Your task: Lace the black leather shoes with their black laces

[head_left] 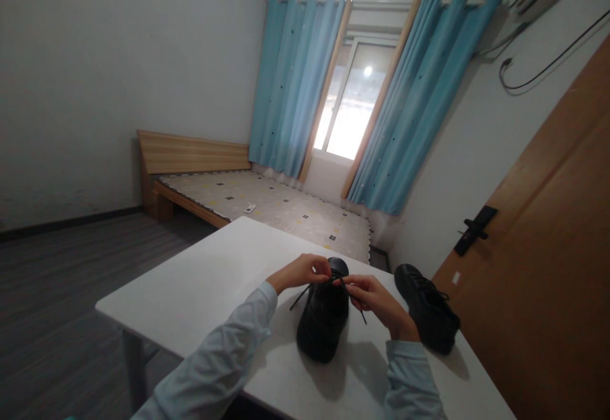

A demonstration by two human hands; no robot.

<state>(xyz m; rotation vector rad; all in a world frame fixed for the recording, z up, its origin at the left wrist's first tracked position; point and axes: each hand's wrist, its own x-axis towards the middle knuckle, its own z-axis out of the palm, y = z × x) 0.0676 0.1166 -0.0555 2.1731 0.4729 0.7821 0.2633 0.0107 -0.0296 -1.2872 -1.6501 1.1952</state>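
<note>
A black lace-up shoe [320, 325] stands upright on the white table [190, 286], its heel toward me and its toe pointing away. My left hand [307, 271] comes in from the left and pinches the shoelace above the tongue. From the right, my right hand [369, 294] has its fingers closed on the lace too, close to the left fingertips. One loose lace end [298, 299] sticks out at the left, and another hangs below the right fingers. Whether the laces form a knot or a loop is too small to make out.
To the right, a second black shoe [426, 309] rests near the table's edge. Beyond the table is a bed [281, 207] with a patterned mattress and a small white object [250, 208] on it. A wooden door [538, 216] with a black handle stands at the right.
</note>
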